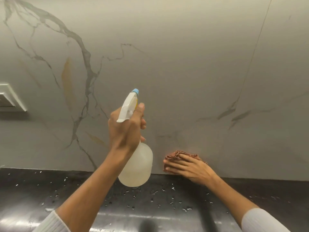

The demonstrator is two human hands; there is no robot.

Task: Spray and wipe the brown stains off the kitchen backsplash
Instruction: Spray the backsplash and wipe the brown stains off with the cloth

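L hand (pixel 127 129) is gripping the spray bottle (pixel 137 166) round its neck and holding it in the air at frame centre, clear of the countertop (pixel 50 190). One finger is lying up along the sprayer head; can't tell if it's on the trigger. The blue nozzle (pixel 135 91) is pointing toward 12 o'clk at the backsplash (pixel 184 64). R hand (pixel 189 166) is lying flat, fingers straight, pressing the brown cloth (pixel 177 154) onto the wall's bottom edge, approx. 4 o'clk from the L hand.

Neither hand is working where the brown is. The long stain (pixel 66 81) is sitting at 10 o'clk from the L hand, and the small stain (pixel 96 139) at 8 o'clk, near it. Both are looking untouched.

Risks as I'm reading them:
- Nozzle seems to be aiming at bare marble. Squeezing now is prob. wasting mist & leaving the stains dry.
- Swinging toward 10 o'clk is bringing spray nearer the switch plate (pixel 10 99) at the frame's 9 o'clk. Overspray getting in there is the worst outcome.
- Cloth is well apart from both stains, so liquid could be running down the wall, streaking brown, before R hand is getting across.
- R arm crossing under the bottle could be knocking it, and a one-handed neck grip isn't giving much margin.
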